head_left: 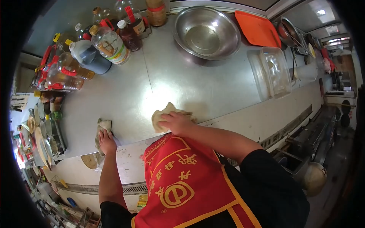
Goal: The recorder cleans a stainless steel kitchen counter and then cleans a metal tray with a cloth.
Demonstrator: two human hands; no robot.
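My right hand [177, 122] presses a crumpled beige cloth [168, 109] against the stainless steel counter [182, 82], near its front edge. Further left, my left hand [107, 140] rests on a second, greyish cloth [103, 125] that lies along the same edge and partly hangs over it. Fingers of both hands lie over the fabric, so part of each cloth is hidden. Bright light reflects off the metal just beyond the right hand's cloth.
A large steel basin [206, 34] stands at the back, beside an orange tray [258, 28]. Clear plastic containers [276, 72] sit at the right. Bottles and jugs [89, 55] crowd the back left. Knives and a rack [47, 134] occupy the left end.
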